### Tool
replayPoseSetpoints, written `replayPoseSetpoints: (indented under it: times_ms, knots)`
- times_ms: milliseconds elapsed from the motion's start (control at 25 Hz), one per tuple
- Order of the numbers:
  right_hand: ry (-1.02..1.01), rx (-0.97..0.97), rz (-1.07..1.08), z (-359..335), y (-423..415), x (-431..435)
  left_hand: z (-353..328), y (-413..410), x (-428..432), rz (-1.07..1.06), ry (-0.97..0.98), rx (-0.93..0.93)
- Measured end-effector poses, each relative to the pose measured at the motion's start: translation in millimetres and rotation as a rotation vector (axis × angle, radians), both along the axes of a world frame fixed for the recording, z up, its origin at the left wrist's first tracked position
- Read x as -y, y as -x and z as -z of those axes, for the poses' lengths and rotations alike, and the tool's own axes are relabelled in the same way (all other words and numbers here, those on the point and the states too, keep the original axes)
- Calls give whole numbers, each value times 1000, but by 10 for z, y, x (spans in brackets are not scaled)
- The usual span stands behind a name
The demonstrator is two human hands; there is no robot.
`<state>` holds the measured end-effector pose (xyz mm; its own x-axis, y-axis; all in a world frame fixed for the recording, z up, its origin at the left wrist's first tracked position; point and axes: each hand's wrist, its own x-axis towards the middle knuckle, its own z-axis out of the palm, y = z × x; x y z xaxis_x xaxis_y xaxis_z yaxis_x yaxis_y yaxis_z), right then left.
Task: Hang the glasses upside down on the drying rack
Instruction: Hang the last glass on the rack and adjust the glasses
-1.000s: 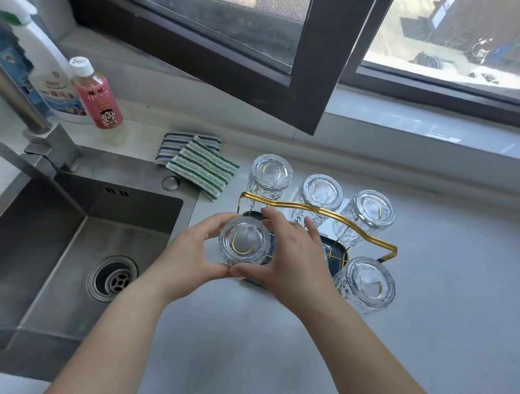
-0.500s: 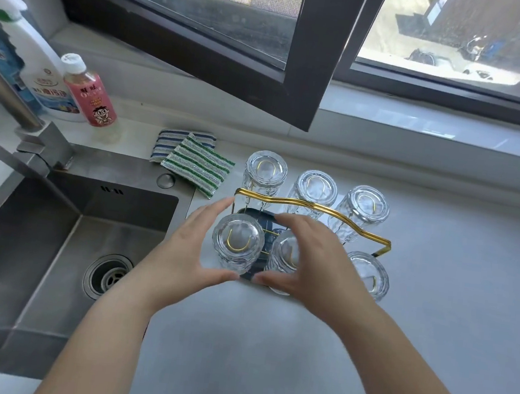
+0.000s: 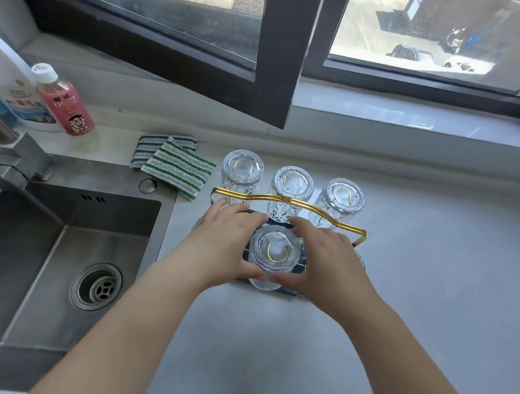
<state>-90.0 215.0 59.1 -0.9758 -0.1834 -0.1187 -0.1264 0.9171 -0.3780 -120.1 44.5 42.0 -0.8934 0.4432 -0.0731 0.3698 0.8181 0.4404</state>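
Both hands cup one inverted glass (image 3: 273, 253) over the near row of the drying rack (image 3: 290, 204), which stands on the grey worktop (image 3: 401, 310) between the sink (image 3: 51, 254) and the worktop's right edge. The left hand (image 3: 231, 242) wraps the glass's left wall and the right hand (image 3: 325, 262) its right wall; the fingers of each are curled against the sides, thumbs meeting at the near face, so the glass is clamped between the two hands. A gold prong shows through its base, so it seems to sit over a peg already. Three more glasses (image 3: 292, 184) hang base-up along the rack's far row, towards the windowsill.

The glass looks thick-walled, rigid and ribbed, probably fairly heavy for its size, and likely wet and slick after washing. It would chip against the metal wire or its neighbours. The safest hold is low on the patterned side walls, where the ribs give purchase, not on the smooth base.
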Motion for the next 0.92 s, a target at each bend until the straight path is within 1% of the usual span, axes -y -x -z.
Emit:
replayPoseSetpoints:
  times_ms: [200, 360, 600, 720, 840, 920]
  knots:
    - [47, -27, 33, 14, -9, -59, 15, -5, -24, -11, -59, -39]
    - [58, -59, 43, 48, -26, -75, 13, 4, -41, -20, -53, -31]
    - [52, -48, 11, 42, -22, -78, -16, -9, -52, -23, -16, 1]
    - [153, -30, 23, -18, -97, -217, -70, -84, -69, 5, -26, -41]
    - [308, -26, 125, -56, -261, -558, -175, -187, -149, 39, -152, -105]
    - [342, -20, 189, -16, -351, -763, -229, -237, -330, 100, -197, -106]
